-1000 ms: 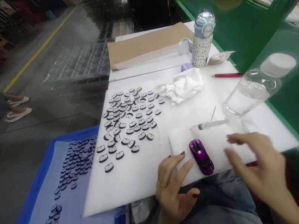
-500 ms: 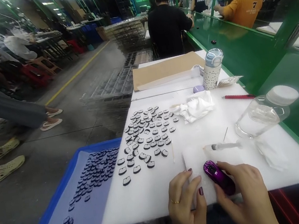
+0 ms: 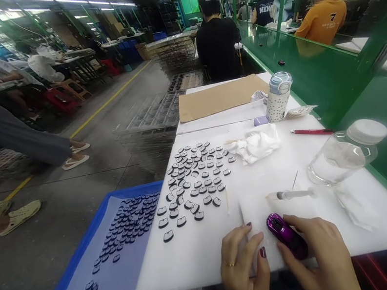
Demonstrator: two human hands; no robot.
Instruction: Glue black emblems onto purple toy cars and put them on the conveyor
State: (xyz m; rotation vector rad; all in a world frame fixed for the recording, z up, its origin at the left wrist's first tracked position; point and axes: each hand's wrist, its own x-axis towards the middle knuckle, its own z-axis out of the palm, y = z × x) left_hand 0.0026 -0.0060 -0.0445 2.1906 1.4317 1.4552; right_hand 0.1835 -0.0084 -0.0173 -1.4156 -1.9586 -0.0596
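A shiny purple toy car [image 3: 282, 233] lies on the white foam-like table top [image 3: 185, 270] near its front edge. My right hand [image 3: 316, 245] grips it between thumb and forefinger from the right side. To the left of the car, my left hand [image 3: 243, 260] rests at the table edge, fingers bent but apart, with nothing visible in them. Beyond the car lies a syringe [image 3: 294, 194], and a thin needle-like piece [image 3: 295, 179] is behind that. Many small dark-rimmed, pale-faced parts [image 3: 200, 183] are spread over the table's left half.
A clear bottle [image 3: 343, 154] lies tilted at right, near a red pen [image 3: 312, 132]. Crumpled white tissue [image 3: 256, 144], a dotted tumbler [image 3: 278, 97] and cardboard [image 3: 221, 98] are farther back. A blue-rimmed tray [image 3: 84, 247] with more parts sits lower left. A green conveyor [image 3: 313, 63] runs along the right.
The view has tipped up slightly, so the table sits a little lower. Both hands and the toy car keep nearly the same places. At left, a passer-by's legs have shifted slightly.
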